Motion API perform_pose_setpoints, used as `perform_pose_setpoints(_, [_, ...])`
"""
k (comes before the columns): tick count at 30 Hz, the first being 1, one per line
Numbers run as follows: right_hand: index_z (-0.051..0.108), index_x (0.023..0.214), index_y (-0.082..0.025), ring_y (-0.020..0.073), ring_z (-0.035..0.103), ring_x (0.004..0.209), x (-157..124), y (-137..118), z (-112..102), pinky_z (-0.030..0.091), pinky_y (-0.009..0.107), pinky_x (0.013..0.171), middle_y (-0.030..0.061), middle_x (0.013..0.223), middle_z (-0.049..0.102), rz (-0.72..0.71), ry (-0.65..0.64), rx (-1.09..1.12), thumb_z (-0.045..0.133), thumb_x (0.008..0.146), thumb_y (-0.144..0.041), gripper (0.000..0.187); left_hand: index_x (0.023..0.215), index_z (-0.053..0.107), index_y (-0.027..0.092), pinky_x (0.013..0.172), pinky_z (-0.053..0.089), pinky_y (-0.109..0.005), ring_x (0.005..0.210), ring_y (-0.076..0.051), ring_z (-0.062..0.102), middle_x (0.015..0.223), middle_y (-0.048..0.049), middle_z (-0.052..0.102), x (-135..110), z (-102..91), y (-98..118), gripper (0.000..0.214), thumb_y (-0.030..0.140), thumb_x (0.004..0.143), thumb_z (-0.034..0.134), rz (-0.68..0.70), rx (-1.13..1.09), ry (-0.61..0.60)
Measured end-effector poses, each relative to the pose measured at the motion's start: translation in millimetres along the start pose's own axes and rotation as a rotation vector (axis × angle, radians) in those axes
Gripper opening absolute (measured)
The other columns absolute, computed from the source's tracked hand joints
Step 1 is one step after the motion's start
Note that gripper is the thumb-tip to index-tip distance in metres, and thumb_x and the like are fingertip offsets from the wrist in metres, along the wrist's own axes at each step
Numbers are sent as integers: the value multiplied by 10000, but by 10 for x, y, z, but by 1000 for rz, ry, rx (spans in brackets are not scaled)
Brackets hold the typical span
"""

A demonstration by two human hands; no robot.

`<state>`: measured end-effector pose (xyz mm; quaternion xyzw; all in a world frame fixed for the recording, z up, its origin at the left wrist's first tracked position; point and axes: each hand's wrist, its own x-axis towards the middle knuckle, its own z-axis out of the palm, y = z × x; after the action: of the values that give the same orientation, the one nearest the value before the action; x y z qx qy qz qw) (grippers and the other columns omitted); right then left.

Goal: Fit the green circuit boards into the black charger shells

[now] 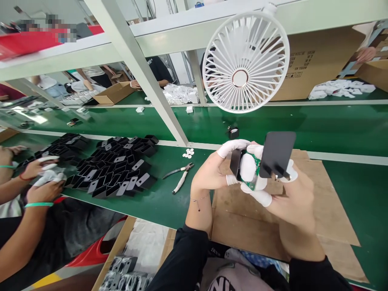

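My left hand [212, 165], in white finger cots, is closed around a black plastic housing [234, 163]. A green circuit board [252, 185] with a round white pad [248, 167] on it sits at the housing's open side; how far it reaches inside I cannot tell. Beside it, my right hand [292, 194], also in finger cots, grips a flat black plug cover [278, 154] with metal prongs at its lower edge. Its fingers also touch the circuit board. Both hands are raised over a brown cardboard sheet [242, 224].
Pliers [183, 173] and small white discs [188, 152] lie on the green table, left of my hands. Many black housings [115, 165] are heaped farther left, near a co-worker's hands [45, 178]. A white fan [245, 62] hangs ahead; a carton [121, 262] stands below the table edge.
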<state>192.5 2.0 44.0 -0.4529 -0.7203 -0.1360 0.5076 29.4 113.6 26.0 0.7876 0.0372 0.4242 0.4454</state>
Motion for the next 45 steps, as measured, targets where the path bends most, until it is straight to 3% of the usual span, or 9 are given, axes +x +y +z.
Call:
perform_pose_setpoints(7, [485, 1374, -254, 225, 706, 956, 16, 13, -6, 605, 322, 777, 60, 1176, 693, -14, -23, 43, 713, 816, -241, 604, 1372, 474, 278, 1102, 438, -436, 1300, -301, 538, 1397, -91, 559, -13, 15, -34, 725, 400, 734, 797, 4, -25, 10])
perform_pose_setpoints(11, [450, 1400, -282, 245, 701, 1000, 28, 13, -28, 606, 352, 809, 69, 1257, 664, 16, -69, 54, 691, 833, -232, 618, 1385, 456, 267, 1097, 449, -440, 1314, -317, 529, 1411, -104, 552, -9, 9, -28, 782, 414, 707, 817, -28, 20, 4])
perform_pose_setpoints(16, [454, 1390, -313, 257, 709, 987, 42, 18, -38, 613, 373, 796, 61, 1213, 684, 10, -69, 53, 681, 852, -259, 587, 1380, 455, 234, 1088, 460, -474, 1303, -335, 538, 1408, -122, 557, 13, 24, 1, 766, 473, 731, 783, -40, 44, -2])
perform_pose_setpoints(25, [401, 1418, -254, 278, 636, 1134, 54, 54, -7, 588, 407, 871, 109, 1283, 618, -27, -79, -5, 662, 867, -259, 610, 1371, 467, 240, 1080, 459, -453, 1267, -309, 552, 1398, -107, 553, -4, 24, -52, 753, 505, 734, 767, -69, 118, 8])
perform_pose_setpoints(31, [436, 1404, -247, 342, 522, 1250, 98, 155, 4, 506, 513, 986, 139, 1397, 505, -20, -205, 49, 592, 886, -507, 601, 1377, 470, 245, 1056, 466, -407, 1229, -298, 574, 1373, -109, 570, -24, 23, -63, 835, 518, 667, 815, -108, 158, 42])
perform_pose_setpoints(35, [424, 1428, -278, 335, 483, 1292, 96, 208, 118, 498, 505, 987, 123, 1461, 461, 49, -210, 52, 565, 910, -474, 571, 1409, 437, 247, 1028, 479, -415, 1199, -305, 592, 1369, -114, 575, -45, 3, -90, 902, 561, 650, 809, -135, 152, 65])
perform_pose_setpoints(37, [376, 1465, -286, 340, 473, 1306, 93, 222, 174, 493, 513, 994, 120, 1480, 444, 74, -255, 125, 574, 893, -515, 648, 1416, 428, 243, 1041, 474, -437, 1218, -317, 581, 1363, -120, 577, -52, -7, -125, 920, 598, 650, 792, -131, 117, 77])
perform_pose_setpoints(42, [44, 1570, -300, 333, 469, 1336, 101, 175, 208, 491, 496, 1010, 126, 1486, 439, 253, -288, 312, 659, 830, -531, 990, 1434, 409, 239, 1067, 466, -465, 1293, -351, 527, 1414, -144, 529, -43, 9, -202, 981, 709, 635, 731, -121, -79, 35])
perform_pose_setpoints(45, [40, 1569, -322, 330, 482, 1324, 106, 124, 190, 488, 501, 1013, 126, 1485, 435, 320, -282, 339, 714, 791, -513, 1047, 1444, 399, 252, 1046, 484, -455, 1272, -343, 547, 1414, -140, 533, -45, 26, -216, 979, 707, 642, 727, -138, -125, -8])
